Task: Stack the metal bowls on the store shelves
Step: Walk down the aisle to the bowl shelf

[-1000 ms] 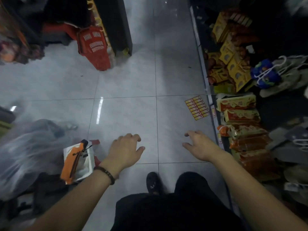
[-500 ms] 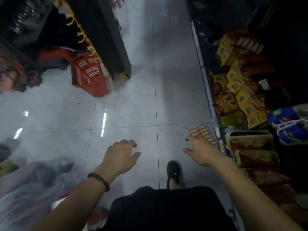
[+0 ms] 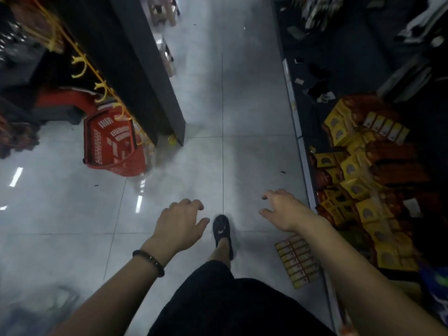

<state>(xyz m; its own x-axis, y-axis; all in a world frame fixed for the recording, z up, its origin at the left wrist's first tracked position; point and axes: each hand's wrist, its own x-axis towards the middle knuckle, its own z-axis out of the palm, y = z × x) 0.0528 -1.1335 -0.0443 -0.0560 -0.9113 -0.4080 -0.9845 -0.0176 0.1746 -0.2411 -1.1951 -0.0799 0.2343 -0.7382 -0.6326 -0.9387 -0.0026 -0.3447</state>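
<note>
No metal bowl shows clearly; blurred shiny metalware (image 3: 9, 40) sits on the dark shelf at the far upper left. My left hand (image 3: 179, 224), with a dark bracelet on the wrist, hangs palm down over the grey tiled floor, fingers loosely apart and holding nothing. Over to the right, my right hand (image 3: 282, 210) is also empty with spread fingers, beside the low right-hand shelf. One black shoe (image 3: 221, 230) steps forward between the hands.
A dark shelf end (image 3: 145, 76) stands left of the aisle with a red shopping basket (image 3: 111, 146) leaning at its base. Yellow and orange packets (image 3: 358, 170) crowd the low right shelf. A yellow card sheet (image 3: 297, 260) lies on the floor. Stools (image 3: 162, 8) stand far down the aisle.
The view has moved forward along the aisle: the red basket and yellow packets slid down the frame, and the plastic bag at left dropped out of view. Both hands stay empty.
</note>
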